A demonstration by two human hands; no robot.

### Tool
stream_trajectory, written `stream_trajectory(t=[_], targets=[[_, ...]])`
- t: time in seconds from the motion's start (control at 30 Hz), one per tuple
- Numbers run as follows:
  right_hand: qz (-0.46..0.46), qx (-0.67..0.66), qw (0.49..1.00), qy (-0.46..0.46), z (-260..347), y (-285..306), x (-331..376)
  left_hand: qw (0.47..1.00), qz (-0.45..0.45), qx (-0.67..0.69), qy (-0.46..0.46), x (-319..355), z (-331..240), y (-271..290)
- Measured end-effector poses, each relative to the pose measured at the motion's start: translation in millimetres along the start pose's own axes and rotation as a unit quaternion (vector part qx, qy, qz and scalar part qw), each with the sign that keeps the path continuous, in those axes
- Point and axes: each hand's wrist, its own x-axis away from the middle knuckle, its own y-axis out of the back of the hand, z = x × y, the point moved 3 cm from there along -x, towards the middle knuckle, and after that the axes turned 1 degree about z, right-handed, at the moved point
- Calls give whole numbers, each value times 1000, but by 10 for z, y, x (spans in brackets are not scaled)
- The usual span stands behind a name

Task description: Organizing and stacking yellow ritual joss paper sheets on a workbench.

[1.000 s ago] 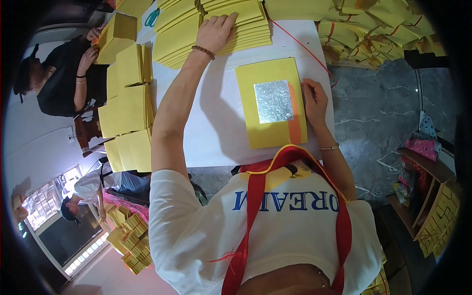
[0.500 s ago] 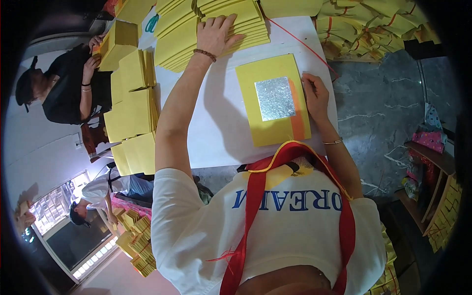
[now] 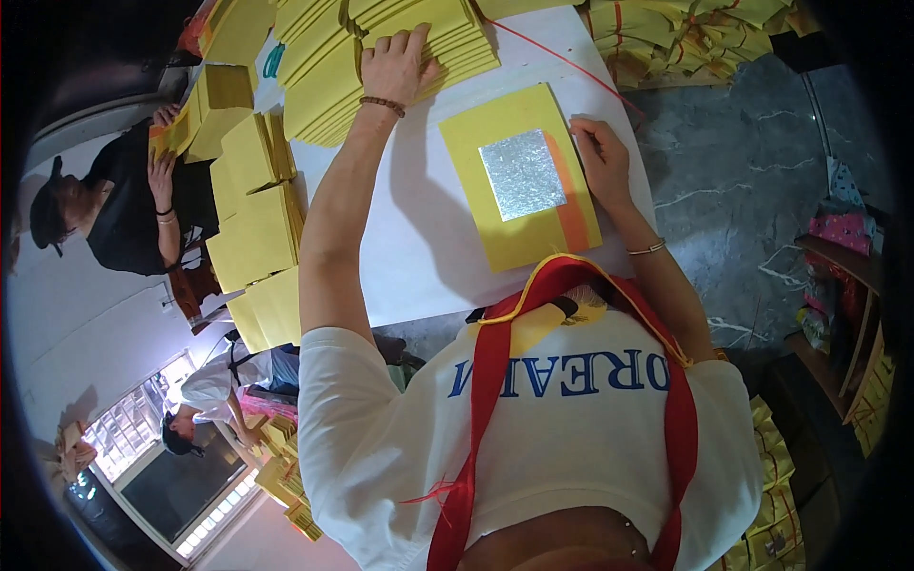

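My left hand (image 3: 392, 67) lies on a fanned stack of yellow paper sheets (image 3: 324, 100) at the table's far left, fingers stretched over the overlapping edges and thumb out to the side. A yellow paper sheet (image 3: 476, 181) lies flat in front of me, slightly turned. It carries a silver foil square (image 3: 523, 174) and an orange strip (image 3: 573, 224) along its right side. Just right of this sheet rests my right hand (image 3: 604, 164) on the white table (image 3: 419, 205). Its fingers are curled in, close to the sheet's edge; whatever is within them is hidden.
Folded yellow paper stacks (image 3: 252, 233) line the table's left edge. Beyond them a co-worker in black (image 3: 124, 219) handles yellow paper; another co-worker (image 3: 209, 390) is farther off. A red cord (image 3: 562, 59) crosses the far right corner. Tied yellow bundles (image 3: 666, 38) lie beyond.
The whole view has shifted slightly. My left thumb has drawn in nearer the fingers, and the hand stays on the fanned stack. The right hand stays beside the sheet.
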Motion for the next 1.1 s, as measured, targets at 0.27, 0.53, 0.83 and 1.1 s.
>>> stream_trajectory(t=[0.27, 0.53, 0.83, 1.1], targets=[[4, -9, 1000, 3, 5, -3, -2, 999, -42, 3, -8, 28, -30, 48], [5, -4, 1000, 4, -24, -20, 8, 998, -43, -35, -3, 54, -42, 8], [-10, -6, 1000, 7, -18, 21, 7, 999, -42, -26, 0, 14, -116, 16], [16, -7, 1000, 2, -31, -8, 29, 999, -47, -15, 13, 66, -296, 134]])
